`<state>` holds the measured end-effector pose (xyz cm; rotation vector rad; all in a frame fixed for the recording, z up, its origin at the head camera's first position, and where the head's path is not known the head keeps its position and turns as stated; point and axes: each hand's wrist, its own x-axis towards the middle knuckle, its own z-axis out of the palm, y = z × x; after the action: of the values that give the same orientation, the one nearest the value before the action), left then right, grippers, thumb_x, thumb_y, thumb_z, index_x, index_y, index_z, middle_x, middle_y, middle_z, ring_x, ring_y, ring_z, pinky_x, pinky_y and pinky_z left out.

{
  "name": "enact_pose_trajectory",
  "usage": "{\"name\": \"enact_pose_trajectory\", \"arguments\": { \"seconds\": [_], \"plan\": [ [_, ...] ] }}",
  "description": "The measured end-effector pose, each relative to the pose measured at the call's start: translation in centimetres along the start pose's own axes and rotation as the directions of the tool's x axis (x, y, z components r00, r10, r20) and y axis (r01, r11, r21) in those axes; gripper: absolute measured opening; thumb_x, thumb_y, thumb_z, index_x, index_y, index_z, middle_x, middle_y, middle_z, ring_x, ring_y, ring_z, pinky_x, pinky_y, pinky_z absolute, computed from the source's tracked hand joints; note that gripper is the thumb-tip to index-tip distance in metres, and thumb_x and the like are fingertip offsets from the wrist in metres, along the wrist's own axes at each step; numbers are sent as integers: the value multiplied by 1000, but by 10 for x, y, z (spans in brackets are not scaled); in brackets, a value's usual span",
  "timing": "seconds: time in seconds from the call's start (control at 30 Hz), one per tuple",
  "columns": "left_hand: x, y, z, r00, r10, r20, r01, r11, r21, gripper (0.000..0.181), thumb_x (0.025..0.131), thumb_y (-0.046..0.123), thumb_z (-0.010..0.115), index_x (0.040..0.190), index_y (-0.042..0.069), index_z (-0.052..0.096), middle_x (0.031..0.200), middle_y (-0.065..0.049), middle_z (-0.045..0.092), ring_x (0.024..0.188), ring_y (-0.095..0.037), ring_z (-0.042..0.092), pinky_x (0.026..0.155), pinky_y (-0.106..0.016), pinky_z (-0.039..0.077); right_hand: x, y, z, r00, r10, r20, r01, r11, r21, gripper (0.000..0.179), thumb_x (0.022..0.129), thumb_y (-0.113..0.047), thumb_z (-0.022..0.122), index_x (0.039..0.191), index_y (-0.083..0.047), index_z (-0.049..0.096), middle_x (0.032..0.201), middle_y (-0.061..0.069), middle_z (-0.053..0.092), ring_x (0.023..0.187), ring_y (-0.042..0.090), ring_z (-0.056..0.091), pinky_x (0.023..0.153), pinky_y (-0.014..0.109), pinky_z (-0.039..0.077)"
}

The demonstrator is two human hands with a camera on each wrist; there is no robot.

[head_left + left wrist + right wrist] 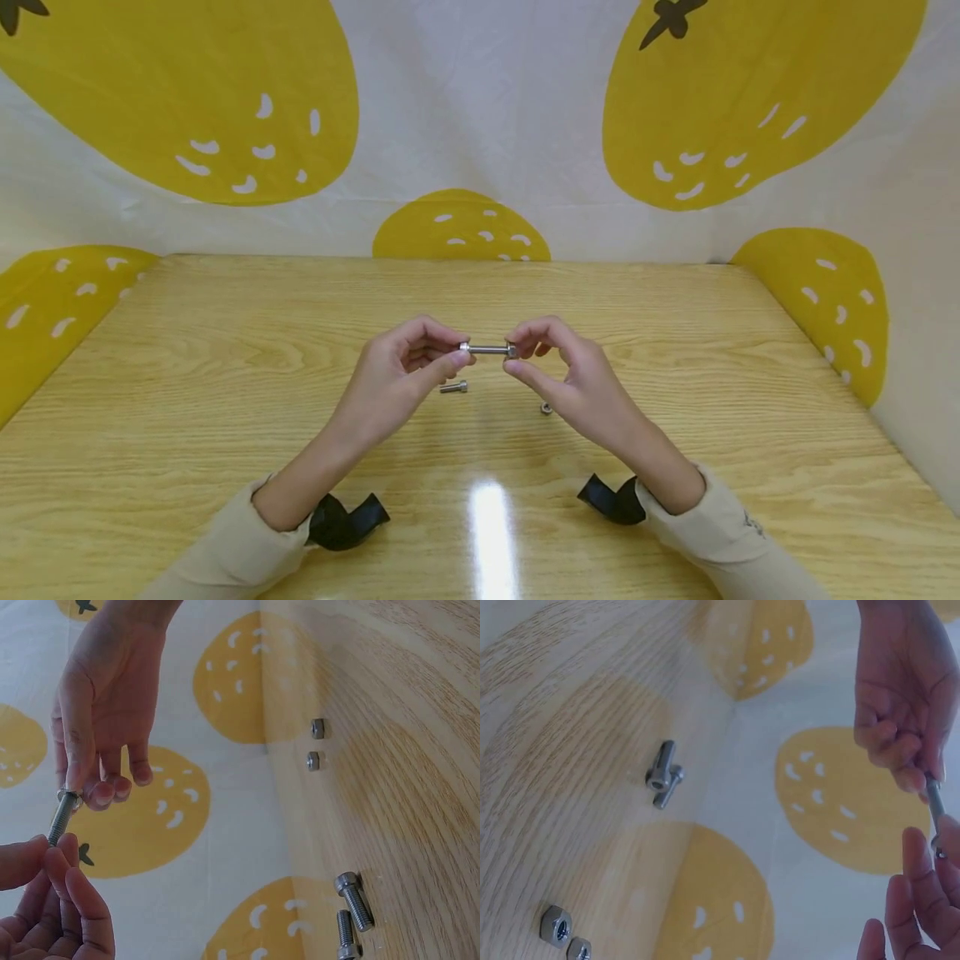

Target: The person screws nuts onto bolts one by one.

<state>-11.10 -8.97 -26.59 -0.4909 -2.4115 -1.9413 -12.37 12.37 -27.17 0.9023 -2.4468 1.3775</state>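
My left hand [390, 379] pinches the left end of a silver bolt [487, 349] between thumb and fingers, holding it level above the table. At the bolt's right end, the thumb and forefinger of my right hand [583, 385] pinch a hex nut [512, 351]. In the right wrist view the nut [939, 848] sits at the end of the bolt shank [935, 799]; how far it is threaded I cannot tell. The left fingers partly cover the other end.
Two socket-head bolts [355, 901] lie close together on the wooden table [225, 375]. Two loose hex nuts [556, 926] rest side by side, apart from the bolts. A white cloth with yellow fruit shapes [480, 125] hangs behind. Black straps [348, 523] show at the cuffs.
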Motion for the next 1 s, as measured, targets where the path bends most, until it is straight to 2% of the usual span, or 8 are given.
{"name": "enact_pose_trajectory", "arguments": {
  "seconds": [0.27, 0.43, 0.53, 0.63, 0.7, 0.77, 0.87, 1.0],
  "plan": [
    [-1, -1, 2, 1000, 13, 6, -13, 1000, -3, 15, 87, 9, 65, 101, 2, 62, 93, -11, 68, 75, -17, 65, 64, -25, 54, -2, -2, 2, 993, 98, 66, -99, 995, 13, 9, 95, -15, 54, 98, -8, 58, 82, -2, 63, 81, 11, 56, 72, 28, 46],
    [-2, 0, 5, 1000, 2, 15, -2, 1000, -5, 14, 88, 10, 64, 101, 5, 63, 93, -8, 69, 73, -17, 65, 66, -28, 55, -1, -2, 5, 985, 166, 49, -166, 986, -1, 29, 99, -26, 45, 81, -10, 61, 74, -2, 63, 76, 15, 56, 61, 26, 44],
    [-3, 2, 5, 1000, 6, 7, -6, 1000, 24, 13, 88, 11, 64, 100, 7, 63, 92, -6, 69, 73, -17, 65, 64, -27, 54, -1, -2, 5, 979, 198, 44, -198, 980, -13, 40, 101, -33, 38, 80, -11, 64, 76, -1, 64, 68, 16, 53, 54, 25, 42],
    [-2, 2, 3, 1000, 20, 0, -19, 999, 50, 13, 88, 11, 65, 100, 8, 63, 91, -5, 70, 73, -16, 65, 60, -25, 52, 0, -2, 3, 986, 163, 45, -162, 987, -13, 33, 99, -35, 43, 99, -11, 66, 85, -1, 65, 74, 15, 55, 65, 28, 46],
    [-2, 2, 3, 1000, 30, -2, -30, 998, 49, 14, 88, 11, 65, 101, 7, 63, 91, -6, 70, 73, -16, 65, 59, -25, 52, 0, -3, 1, 993, 112, 35, -112, 994, -7, 23, 95, -28, 55, 108, -11, 61, 92, 0, 64, 77, 15, 55, 73, 30, 45],
    [-2, 1, 2, 999, 38, 1, -38, 999, 39, 14, 88, 10, 65, 101, 6, 63, 91, -7, 69, 73, -16, 65, 60, -25, 52, 0, -4, -1, 998, 57, 18, -57, 998, -2, 26, 88, -18, 65, 112, -9, 58, 96, 0, 63, 90, 15, 56, 83, 32, 44],
    [-2, 0, 2, 999, 37, 4, -37, 999, 27, 14, 88, 10, 64, 101, 5, 63, 92, -8, 69, 73, -16, 65, 62, -26, 53, 0, -5, -2, 1000, 28, -1, -28, 1000, -1, 24, 83, -7, 69, 104, -7, 57, 97, 1, 63, 90, 15, 55, 83, 31, 45],
    [-1, -1, 2, 1000, 25, 4, -25, 999, 22, 14, 88, 10, 64, 101, 6, 62, 92, -8, 69, 74, -16, 65, 63, -26, 54, 0, -6, -3, 998, 60, 9, -60, 998, 1, 17, 86, -8, 66, 101, -6, 59, 94, 2, 64, 87, 12, 55, 81, 32, 47]
  ]
}}
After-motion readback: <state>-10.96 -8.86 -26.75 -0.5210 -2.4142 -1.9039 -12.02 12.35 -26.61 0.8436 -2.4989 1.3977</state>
